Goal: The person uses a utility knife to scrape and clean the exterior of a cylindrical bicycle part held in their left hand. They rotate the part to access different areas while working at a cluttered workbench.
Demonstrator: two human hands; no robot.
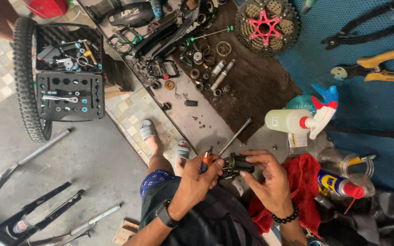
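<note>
My left hand (198,176), with a watch on its wrist, grips a small tool with an orange handle (207,159) and points its tip at a black bicycle part (236,165). My right hand (268,178), wearing a bead bracelet, holds that black cylindrical part from the right with thumb and fingers. Both hands meet over the near edge of a metal workbench (197,118). A long steel axle rod (236,135) lies on the bench just above the hands.
A red rag (304,181), a blue and yellow spray can (339,184) and a trigger spray bottle (297,121) sit to the right. A cassette (265,23), small bearings and sleeves lie on a brown mat (256,86). An open tool case (69,73) and tyre (26,82) are left.
</note>
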